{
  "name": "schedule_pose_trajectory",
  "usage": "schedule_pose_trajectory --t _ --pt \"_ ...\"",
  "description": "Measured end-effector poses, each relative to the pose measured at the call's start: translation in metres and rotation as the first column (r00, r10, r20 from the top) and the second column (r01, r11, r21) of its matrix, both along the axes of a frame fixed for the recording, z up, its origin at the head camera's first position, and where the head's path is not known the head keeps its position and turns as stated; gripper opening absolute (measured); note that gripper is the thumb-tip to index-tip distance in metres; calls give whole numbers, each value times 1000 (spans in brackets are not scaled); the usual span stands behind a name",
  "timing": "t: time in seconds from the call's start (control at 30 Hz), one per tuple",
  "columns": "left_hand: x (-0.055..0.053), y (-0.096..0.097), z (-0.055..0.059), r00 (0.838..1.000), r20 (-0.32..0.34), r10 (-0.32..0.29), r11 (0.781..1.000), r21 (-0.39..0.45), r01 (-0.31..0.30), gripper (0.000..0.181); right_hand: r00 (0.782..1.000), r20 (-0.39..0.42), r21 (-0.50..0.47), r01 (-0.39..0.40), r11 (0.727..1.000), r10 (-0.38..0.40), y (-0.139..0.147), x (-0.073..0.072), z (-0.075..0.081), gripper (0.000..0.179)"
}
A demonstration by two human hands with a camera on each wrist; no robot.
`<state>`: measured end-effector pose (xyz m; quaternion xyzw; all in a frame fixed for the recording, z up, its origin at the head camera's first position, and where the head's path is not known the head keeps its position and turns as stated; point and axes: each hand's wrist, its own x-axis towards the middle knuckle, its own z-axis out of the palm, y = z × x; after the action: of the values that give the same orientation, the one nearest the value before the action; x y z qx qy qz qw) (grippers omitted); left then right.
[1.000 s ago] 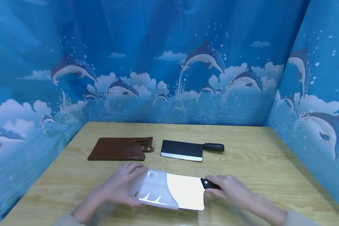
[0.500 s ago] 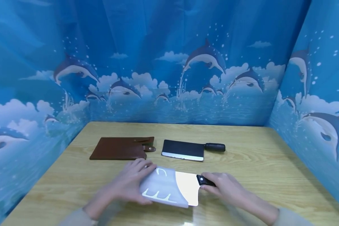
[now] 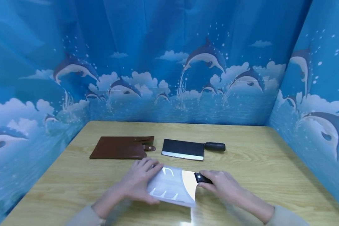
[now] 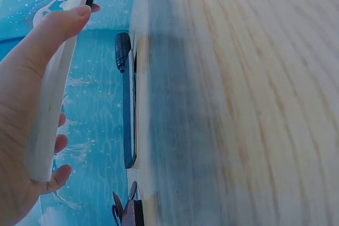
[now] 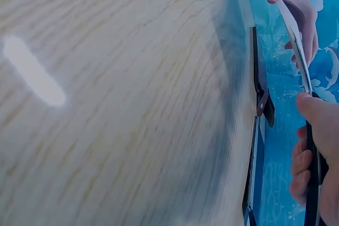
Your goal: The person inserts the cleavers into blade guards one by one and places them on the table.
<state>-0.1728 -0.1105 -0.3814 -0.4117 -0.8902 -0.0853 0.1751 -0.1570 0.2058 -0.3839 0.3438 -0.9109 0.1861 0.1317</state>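
Observation:
My left hand point(image 3: 139, 182) grips the far end of a translucent white blade sheath point(image 3: 170, 185), thumb along the near edge and fingers over the far edge. A cleaver's shiny blade point(image 3: 189, 181) sits mostly inside it, with a narrow strip bare beside the handle. My right hand point(image 3: 223, 185) holds the cleaver by its black riveted handle point(image 3: 202, 178). Sheath and cleaver are raised above the table. In the left wrist view, the sheath point(image 4: 50, 109) appears edge-on in the palm. Fingers wrap the black handle point(image 5: 312, 183) in the right wrist view.
On the wooden table point(image 3: 257, 163), a brown leather sheath point(image 3: 118, 147) with a snap strap lies at the back left. Beside it lies a second cleaver point(image 3: 183, 149) with a dark blade and black handle. Blue dolphin-print curtains point(image 3: 158, 62) enclose the back and sides.
The sheath has moved right over the blade and the right hand has come slightly left, so much less of the blade shows. Both hands keep their hold.

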Motion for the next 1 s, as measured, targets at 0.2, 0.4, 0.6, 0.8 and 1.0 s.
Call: schedule_pose_trajectory --t 0.2,0.4,0.6,0.8,1.0 --pt "-1 0 1 1000 -8 5 1000 19 -5 103 1000 -3 2 -4 1000 4 -1 -4 1 30" --pt "-1 0 1 1000 19 18 1000 14 -19 102 1000 15 3 -12 1000 12 -2 -6 1 29" --pt "0 0 1 1000 6 25 999 -39 -25 104 1000 27 18 1 1000 -2 -3 -7 1 29" --pt "2 -3 5 999 -32 32 997 -73 -34 105 1000 -9 0 3 1000 -3 -4 -10 2 28" --pt "2 -7 8 996 -81 36 994 -98 -44 104 999 41 22 13 1000 -14 -5 -15 4 29"
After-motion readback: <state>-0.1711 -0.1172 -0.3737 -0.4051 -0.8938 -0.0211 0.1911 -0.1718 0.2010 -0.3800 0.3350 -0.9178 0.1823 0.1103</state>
